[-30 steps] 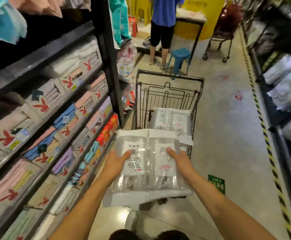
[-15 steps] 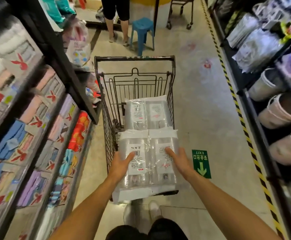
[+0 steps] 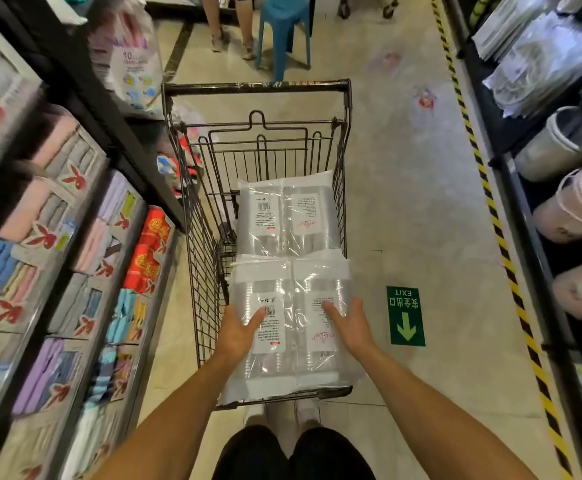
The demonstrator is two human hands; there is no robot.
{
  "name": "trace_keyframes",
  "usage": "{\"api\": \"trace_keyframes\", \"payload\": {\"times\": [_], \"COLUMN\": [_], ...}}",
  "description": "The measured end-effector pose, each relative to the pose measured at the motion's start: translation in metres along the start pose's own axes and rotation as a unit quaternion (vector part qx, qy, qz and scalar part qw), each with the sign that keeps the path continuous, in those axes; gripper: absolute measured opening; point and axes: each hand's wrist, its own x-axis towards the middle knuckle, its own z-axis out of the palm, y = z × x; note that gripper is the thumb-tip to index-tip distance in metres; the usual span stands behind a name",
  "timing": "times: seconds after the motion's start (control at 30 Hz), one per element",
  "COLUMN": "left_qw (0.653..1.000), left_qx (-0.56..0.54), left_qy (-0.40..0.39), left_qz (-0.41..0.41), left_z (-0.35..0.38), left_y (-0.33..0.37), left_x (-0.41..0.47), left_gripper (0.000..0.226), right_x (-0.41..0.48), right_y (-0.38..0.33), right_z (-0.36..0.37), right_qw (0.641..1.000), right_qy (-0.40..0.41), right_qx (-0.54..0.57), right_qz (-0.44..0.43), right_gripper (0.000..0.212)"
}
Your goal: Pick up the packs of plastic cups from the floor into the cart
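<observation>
The near pack of plastic cups (image 3: 291, 299), a clear wrapped bundle with two white printed labels, lies flat at the near end of the cart (image 3: 203, 271), and its near edge overhangs the cart's near rim. The left grip (image 3: 239, 329) clasps its left side, with the thumb laid over the top by the barcode label and the other fingers hidden beneath. The right grip (image 3: 346, 325) clasps the right side the same way, with its thumb on top by the second label, so both are clamped on this pack. Just beyond it, touching its far edge, a second pack of plastic cups (image 3: 288, 216) lies flat inside the wire basket, towards the right wall. The cart's handle bar (image 3: 255, 86) is at the far end. Under the near rim the person's pale shoes (image 3: 282, 414) stand on the concrete floor (image 3: 404, 188), with dark shorts below them in the view. A green EXIT sticker (image 3: 406, 315) with an arrow lies on the floor just right of the cart. A yellow-and-black striped line (image 3: 490, 202) runs along the right shelving, which carries pale tubs (image 3: 580, 202). The left shelves (image 3: 57, 209) hold folded towels with red rabbit labels. Further up the aisle stands a blue stool (image 3: 282, 26), with another person's legs (image 3: 227, 26) beside it.
</observation>
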Motion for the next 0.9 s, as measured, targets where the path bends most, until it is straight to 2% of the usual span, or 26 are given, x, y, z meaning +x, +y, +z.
{"api": "trace_keyframes", "payload": {"times": [0.13,0.23,0.33,0.4,0.47,0.53,0.6,0.73,0.83,0.9], "left_qw": [0.994,0.989,0.975,0.947,0.901,0.849,0.814,0.778,0.767,0.764], "left_qx": [0.098,0.135,0.201,0.292,0.385,0.464,0.510,0.535,0.533,0.522], "left_qy": [0.037,0.051,0.057,0.069,0.098,0.134,0.167,0.260,0.331,0.371], "left_qz": [0.012,0.019,0.070,0.116,0.176,0.213,0.222,0.199,0.138,0.080], "left_z": [0.000,-0.012,-0.027,-0.037,-0.047,-0.057,-0.071,-0.118,-0.168,-0.201], "left_y": [-0.035,0.000,0.085,0.137,0.178,0.217,0.253,0.290,0.268,0.236], "left_x": [0.029,0.014,-0.024,-0.046,-0.060,-0.076,-0.098,-0.156,-0.211,-0.260], "left_gripper": [0.084,0.082,0.072,0.059,0.052,0.055,0.060,0.062,0.067,0.073], "right_x": [0.001,-0.004,-0.007,-0.013,-0.023,-0.034,-0.047,-0.093,-0.141,-0.182], "right_y": [-0.004,-0.026,-0.062,-0.096,-0.134,-0.174,-0.215,-0.287,-0.322,-0.333], "right_z": [-0.008,-0.023,-0.046,-0.063,-0.078,-0.090,-0.095,-0.071,-0.013,0.040], "right_qw": [1.000,0.998,0.995,0.986,0.965,0.932,0.890,0.776,0.687,0.622], "right_qy": [-0.018,-0.031,-0.027,-0.012,0.000,0.018,0.037,0.048,0.023,-0.023], "right_qx": [-0.024,-0.060,-0.089,-0.131,-0.195,-0.265,-0.328,-0.425,-0.464,-0.476], "right_qz": [0.010,0.000,-0.048,-0.106,-0.176,-0.246,-0.316,-0.464,-0.558,-0.622], "right_gripper": [0.072,0.080,0.089,0.086,0.081,0.078,0.076,0.074,0.071,0.072]}}
